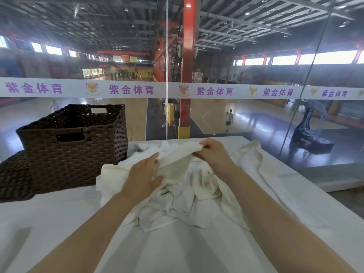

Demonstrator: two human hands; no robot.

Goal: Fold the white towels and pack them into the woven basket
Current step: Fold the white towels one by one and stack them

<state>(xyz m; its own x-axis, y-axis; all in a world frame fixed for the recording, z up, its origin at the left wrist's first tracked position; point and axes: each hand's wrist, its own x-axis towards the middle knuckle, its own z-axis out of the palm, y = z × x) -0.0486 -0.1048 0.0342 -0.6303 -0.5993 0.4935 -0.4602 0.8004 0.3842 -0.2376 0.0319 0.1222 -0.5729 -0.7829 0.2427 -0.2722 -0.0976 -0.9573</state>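
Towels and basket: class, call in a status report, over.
Right hand pinches a towel edge; left hand flat on the towel heap. Woven basket beside it. Nothing blocking.

A glass wall (pixel 256 115) with a lettered banner (pixel 137 89) overlooks a basketball court (pixel 246 123) and red column (pixel 187 66).

Soft cloth towels (pixel 183 190), woven basket (pixel 74 146)

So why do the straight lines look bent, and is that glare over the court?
Head view: the wide-angle lens bows the banner and the table edges; pale streaks on the glass are reflections veiling the court; soft shadows fall under both arms; the towels look slightly soft but readable; the woven basket is dark yet its weave shows.
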